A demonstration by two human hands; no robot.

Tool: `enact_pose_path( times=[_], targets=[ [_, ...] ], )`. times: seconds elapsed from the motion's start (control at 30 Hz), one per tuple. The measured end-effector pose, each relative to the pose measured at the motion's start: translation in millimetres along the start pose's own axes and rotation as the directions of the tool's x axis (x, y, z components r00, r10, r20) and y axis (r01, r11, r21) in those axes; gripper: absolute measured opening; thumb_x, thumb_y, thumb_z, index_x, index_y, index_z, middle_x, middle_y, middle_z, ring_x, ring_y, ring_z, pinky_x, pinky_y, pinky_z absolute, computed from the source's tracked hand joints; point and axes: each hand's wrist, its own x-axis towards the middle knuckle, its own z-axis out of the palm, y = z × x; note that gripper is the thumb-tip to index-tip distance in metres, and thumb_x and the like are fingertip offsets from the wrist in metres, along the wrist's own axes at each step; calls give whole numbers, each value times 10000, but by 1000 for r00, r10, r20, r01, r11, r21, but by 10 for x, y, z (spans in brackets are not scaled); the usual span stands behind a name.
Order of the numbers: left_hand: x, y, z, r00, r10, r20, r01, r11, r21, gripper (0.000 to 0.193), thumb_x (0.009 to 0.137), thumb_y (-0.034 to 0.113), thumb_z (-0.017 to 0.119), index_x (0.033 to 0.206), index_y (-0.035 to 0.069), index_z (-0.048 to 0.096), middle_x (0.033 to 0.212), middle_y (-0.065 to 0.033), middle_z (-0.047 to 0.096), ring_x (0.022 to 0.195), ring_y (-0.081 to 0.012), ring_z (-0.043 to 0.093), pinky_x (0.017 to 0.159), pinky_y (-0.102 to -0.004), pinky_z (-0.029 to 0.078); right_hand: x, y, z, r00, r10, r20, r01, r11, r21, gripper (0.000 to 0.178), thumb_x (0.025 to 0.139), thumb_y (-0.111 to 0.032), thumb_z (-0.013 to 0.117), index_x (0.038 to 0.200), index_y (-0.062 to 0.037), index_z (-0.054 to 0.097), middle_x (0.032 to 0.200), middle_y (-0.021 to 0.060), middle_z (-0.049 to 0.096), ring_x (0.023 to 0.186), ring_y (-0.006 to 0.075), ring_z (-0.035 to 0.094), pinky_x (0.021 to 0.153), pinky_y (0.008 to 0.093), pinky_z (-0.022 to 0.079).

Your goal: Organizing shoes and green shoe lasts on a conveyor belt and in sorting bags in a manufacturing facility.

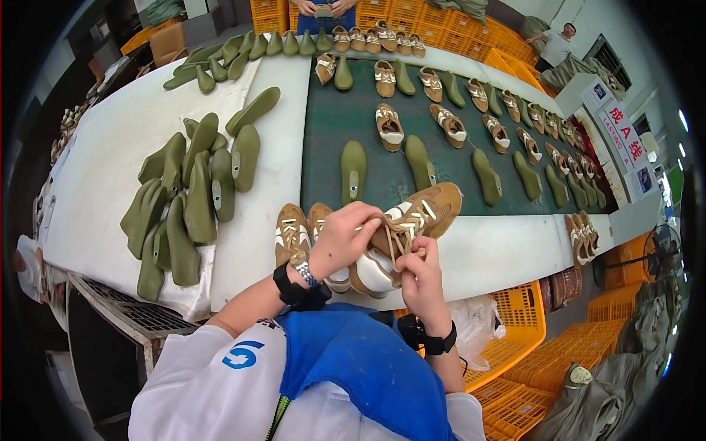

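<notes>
Near the table's front edge is a brown and white sneaker [440, 206], its toe pointing to the far right. My left hand [344, 239] is closed, pinching the tan shoelaces [398, 234] over the sneaker's opening. From the right, my right hand [423, 278] pinches the same laces between thumb and fingers. The laces' crossing is partly hidden by my fingers. Left of this sneaker stands a matching sneaker [292, 229], beside another one [318, 217] that my left hand and wrist mostly cover.
A heap of green shoe lasts [198, 198] lies on the white table at left. Rows of sneakers [390, 126] and lasts [353, 173] cover the dark green belt [327, 158]. One person's hands [323, 7] show at the far side. An orange crate [523, 323] stands below, front right.
</notes>
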Motion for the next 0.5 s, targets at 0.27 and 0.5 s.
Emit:
enact_pose_path(
  times=[0.27, 0.5],
  targets=[
    [11, 99, -52, 937, 69, 342, -185, 929, 319, 415, 713, 36, 631, 1106, 159, 577, 884, -79, 518, 815, -257, 543, 659, -347, 480, 30, 91, 121, 974, 60, -219, -68, 997, -30, 398, 713, 114, 511, 1076, -47, 516, 1089, 166, 468, 850, 298, 569, 661, 303, 494],
    [-55, 170, -14, 947, 7, 323, -105, 952, 287, 302, 722, 45, 600, 1007, 143, 596, 884, -75, 496, 831, -260, 514, 630, -347, 472, 34, 93, 84, 942, 89, -323, -43, 988, 148, 496, 706, 148, 493, 1158, -47, 426, 1177, 123, 435, 755, 130, 579, 548, 196, 473]
  ],
)
